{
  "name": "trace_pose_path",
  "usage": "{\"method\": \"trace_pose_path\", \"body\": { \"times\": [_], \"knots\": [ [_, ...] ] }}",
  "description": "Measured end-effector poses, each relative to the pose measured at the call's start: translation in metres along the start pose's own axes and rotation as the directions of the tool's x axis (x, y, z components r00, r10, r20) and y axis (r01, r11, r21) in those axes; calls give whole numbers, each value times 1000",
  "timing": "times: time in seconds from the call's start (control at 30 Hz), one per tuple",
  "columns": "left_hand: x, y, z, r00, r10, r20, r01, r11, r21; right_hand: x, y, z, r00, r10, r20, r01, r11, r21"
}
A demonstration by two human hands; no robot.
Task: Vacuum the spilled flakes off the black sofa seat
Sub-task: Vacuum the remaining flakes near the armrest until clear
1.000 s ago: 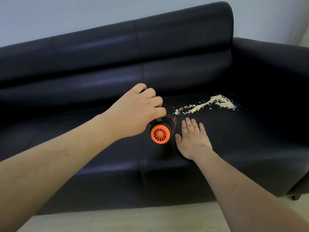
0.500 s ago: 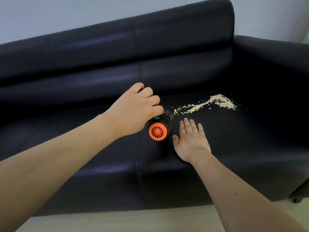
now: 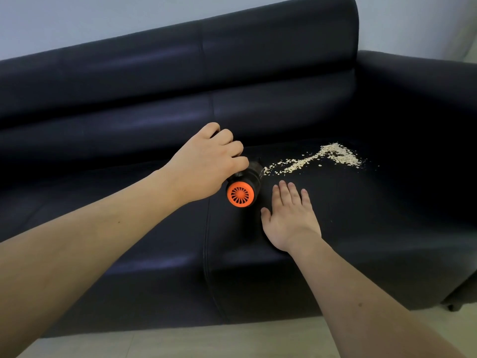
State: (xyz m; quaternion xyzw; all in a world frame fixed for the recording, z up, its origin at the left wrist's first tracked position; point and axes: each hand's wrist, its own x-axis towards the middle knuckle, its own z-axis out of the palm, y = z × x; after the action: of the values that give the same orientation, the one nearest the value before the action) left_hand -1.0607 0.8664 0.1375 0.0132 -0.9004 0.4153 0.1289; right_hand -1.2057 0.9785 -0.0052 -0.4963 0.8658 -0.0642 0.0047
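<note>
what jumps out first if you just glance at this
The pale flakes trail across the right side of the black sofa seat. Next, the vacuum with its orange end, gripped by the left hand at the trail's near end; the right hand lies flat beside it.

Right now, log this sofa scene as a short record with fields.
left hand: grips the handheld vacuum from above
vacuum: orange vented end faces the camera, front end at the near tip of the flakes
right hand: flat on the sofa seat, fingers straight, beside the vacuum
flakes: pale trail running right and back to a denser patch
</note>
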Motion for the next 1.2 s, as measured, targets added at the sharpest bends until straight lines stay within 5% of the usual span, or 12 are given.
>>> {"method": "trace_pose_path", "body": {
  "times": [1.2],
  "knots": [
    [-26, 15, -38, 998, 35, -55, -37, 999, -39, -4, -1, -2, 1000, 11, 17, -11, 1000, -26]
  ]
}}
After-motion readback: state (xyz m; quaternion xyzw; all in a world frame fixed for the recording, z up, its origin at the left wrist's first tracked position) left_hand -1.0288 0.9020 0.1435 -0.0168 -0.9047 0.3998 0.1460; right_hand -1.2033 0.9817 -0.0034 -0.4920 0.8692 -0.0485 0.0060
